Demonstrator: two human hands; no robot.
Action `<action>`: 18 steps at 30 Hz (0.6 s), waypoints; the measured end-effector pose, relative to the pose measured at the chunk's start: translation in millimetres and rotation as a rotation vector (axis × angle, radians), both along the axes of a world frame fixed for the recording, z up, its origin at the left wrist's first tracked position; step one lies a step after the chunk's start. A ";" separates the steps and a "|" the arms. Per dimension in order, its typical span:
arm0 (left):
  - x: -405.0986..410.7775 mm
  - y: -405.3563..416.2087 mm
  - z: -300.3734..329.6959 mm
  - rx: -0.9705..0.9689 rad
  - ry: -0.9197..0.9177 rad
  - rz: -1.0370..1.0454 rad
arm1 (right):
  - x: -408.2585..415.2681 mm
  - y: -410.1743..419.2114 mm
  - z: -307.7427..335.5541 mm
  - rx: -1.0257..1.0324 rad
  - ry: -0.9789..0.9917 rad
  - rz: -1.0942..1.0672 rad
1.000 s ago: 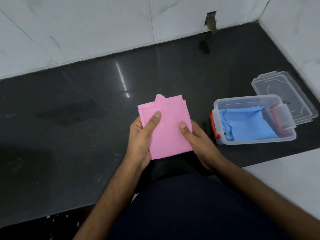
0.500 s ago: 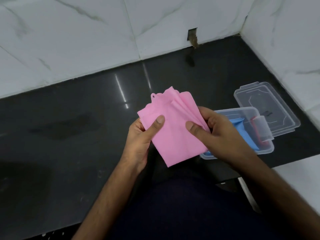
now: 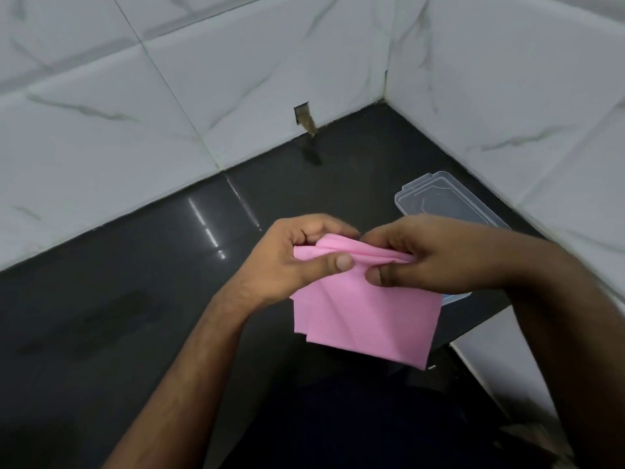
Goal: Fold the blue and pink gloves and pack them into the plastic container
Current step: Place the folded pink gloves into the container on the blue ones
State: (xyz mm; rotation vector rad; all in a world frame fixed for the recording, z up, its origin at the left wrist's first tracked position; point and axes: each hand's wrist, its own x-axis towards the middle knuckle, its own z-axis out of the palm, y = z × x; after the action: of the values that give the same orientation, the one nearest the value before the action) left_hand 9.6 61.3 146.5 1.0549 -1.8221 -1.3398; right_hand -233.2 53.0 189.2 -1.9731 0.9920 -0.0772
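1. Nearest to us, our two forearms reach out over a dark lap toward the black counter [image 3: 111, 265].
2. The pink glove [image 3: 365, 319] hangs in the air between our hands, already folded into a flat, layered panel. Its lower edge droops free toward us, above the counter edge.
3. Our left hand [image 3: 297, 255] is closed on the glove's top left edge, thumb in front and fingers curled behind. Our right hand [image 3: 429, 255] pinches the top right edge the same way, bunching the layers there.
4. We judge the glove light, thin and limp. It will not hold a crease unaided, and the smooth layers may slide apart. We would hold it along the folded top edge, pinching all layers together, and support the loose bottom when lowering it.
5. Just past our right hand, only a sliver of the container [image 3: 455, 297] shows under the wrist. We cannot tell what lies inside.
6. Farther right, the clear lid [image 3: 439, 201] lies flat on the counter near the tiled wall [image 3: 203, 79].
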 end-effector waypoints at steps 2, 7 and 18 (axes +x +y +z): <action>-7.7 3.1 -5.4 0.064 0.019 0.053 | -6.4 -0.7 -0.3 0.064 -0.028 -0.026; -22.6 16.0 -22.5 0.247 0.059 0.167 | -24.9 10.3 -23.1 0.332 -0.320 -0.301; -31.2 12.5 -37.1 0.664 0.320 0.459 | -20.6 69.3 -101.2 0.529 -0.935 -0.820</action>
State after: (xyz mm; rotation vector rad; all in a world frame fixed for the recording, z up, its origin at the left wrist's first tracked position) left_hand -21.6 73.9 109.4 1.3817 -0.8328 -1.7269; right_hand -253.8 122.3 87.9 -0.7697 0.9528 -0.9814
